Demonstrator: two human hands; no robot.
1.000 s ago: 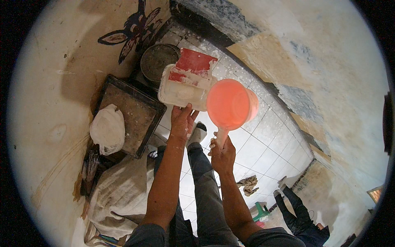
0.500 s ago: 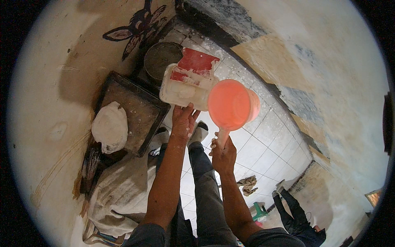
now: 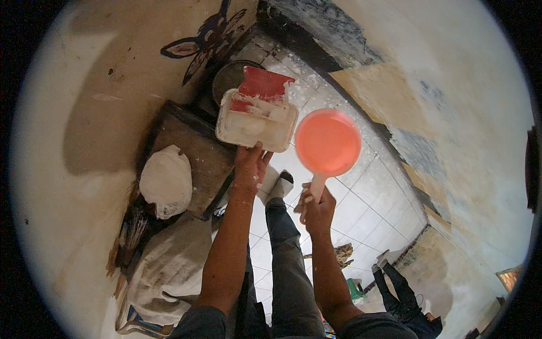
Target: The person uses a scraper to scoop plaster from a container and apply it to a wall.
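My left hand (image 3: 252, 167) is closed on the near edge of a rectangular translucent plastic tub (image 3: 289, 131), smeared with whitish paste. Inside the tub a flat red scraper (image 3: 264, 85) leans with its upper end above the far rim, white residue along its lower part. Gripped by its handle in my right hand (image 3: 317, 210) is an orange-pink water dipper (image 3: 328, 141). The dipper's round bowl faces up, to the right of the tub and apart from it. Whether liquid lies in the bowl I cannot tell.
A dark low table (image 3: 195, 141) by the left wall bears a white sack-like bundle (image 3: 165, 182). Behind the tub stands a dark round container (image 3: 226, 85). White-spattered tiles (image 3: 367, 186) cover the floor. A crumpled brown rag (image 3: 343, 255) and another person (image 3: 403, 294) are lower right.
The dipper has moved right, away from the tub's edge, and its bowl has turned from tilted to level. The tub stays in my left hand. The view has shifted slightly.
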